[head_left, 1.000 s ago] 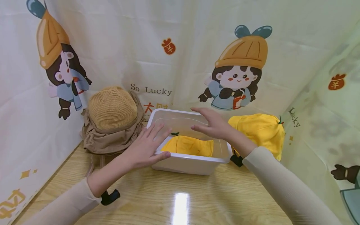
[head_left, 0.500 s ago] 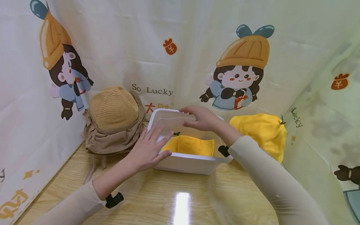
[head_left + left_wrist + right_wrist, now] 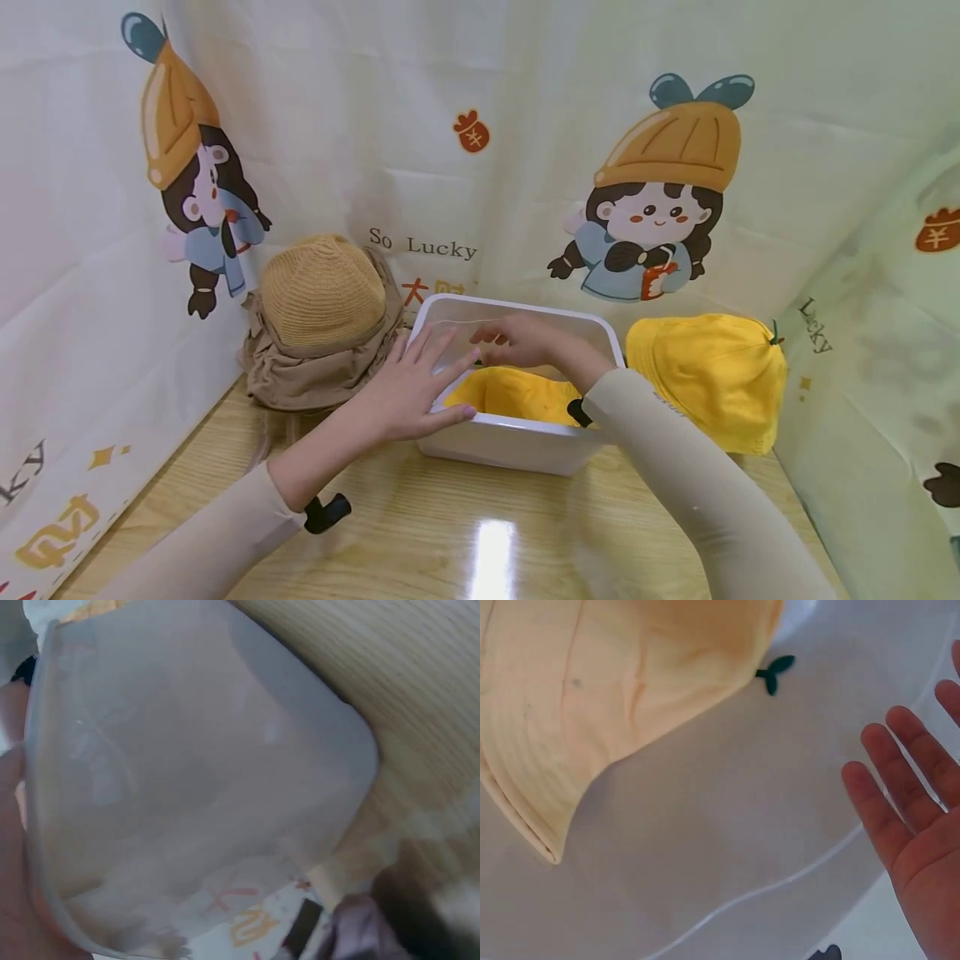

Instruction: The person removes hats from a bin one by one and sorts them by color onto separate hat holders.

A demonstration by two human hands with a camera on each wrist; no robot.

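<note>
A yellow bucket hat [image 3: 517, 392] with a green sprout [image 3: 772, 673] on its crown lies in a white plastic bin [image 3: 502, 450]. At the bin's left rim is my left hand [image 3: 408, 396], fingers spread and fairly straight, overlapping the rim in the head view. My right hand [image 3: 528, 342] reaches over the bin, above the hat, with its fingers loosely bent. In the right wrist view, the fingers [image 3: 885, 810] hold nothing and are apart from the hat. The left wrist view shows the bin's side wall [image 3: 202, 750], with part of my left hand [image 3: 11, 847] along its rim.
Left of the bin, a tan knitted hat [image 3: 322, 292] sits on brown gathered fabric [image 3: 315, 383] with straps. A second yellow hat [image 3: 708, 383] stands right of the bin. Printed cloth [image 3: 420, 192] encloses the wooden table [image 3: 390, 533] behind and at both sides.
My right hand has moved left and down, from over the bin's back right rim to above the hat inside. My left hand stays at the left rim. The head view has shifted slightly.
</note>
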